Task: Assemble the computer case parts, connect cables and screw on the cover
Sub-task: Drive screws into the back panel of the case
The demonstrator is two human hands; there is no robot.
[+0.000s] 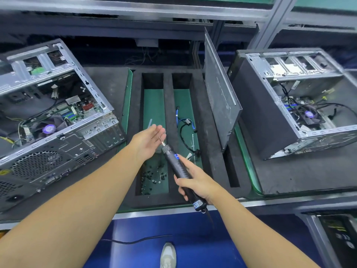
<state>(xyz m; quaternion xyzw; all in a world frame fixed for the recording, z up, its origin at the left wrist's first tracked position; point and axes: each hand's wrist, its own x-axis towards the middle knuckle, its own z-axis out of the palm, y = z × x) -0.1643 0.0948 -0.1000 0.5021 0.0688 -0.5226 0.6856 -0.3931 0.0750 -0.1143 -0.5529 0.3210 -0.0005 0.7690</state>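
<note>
Head view: the right hand (195,182) wraps its fingers round a black ribbed cylindrical electric screwdriver (179,171). Over the black foam tray (171,105), the left hand (148,142) lies flat, fingers spread, empty, beside the bit.

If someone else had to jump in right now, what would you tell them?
Right hand: shut on the black electric screwdriver.
Left hand: open, palm at the bit tip; can't tell if it holds a screw.
Small black screws lie in the green tray slot; blue and black cables in the next.
Dark grey side cover stands in the foam.
Both silver computer cases are open: covers not yet screwed on.
</note>
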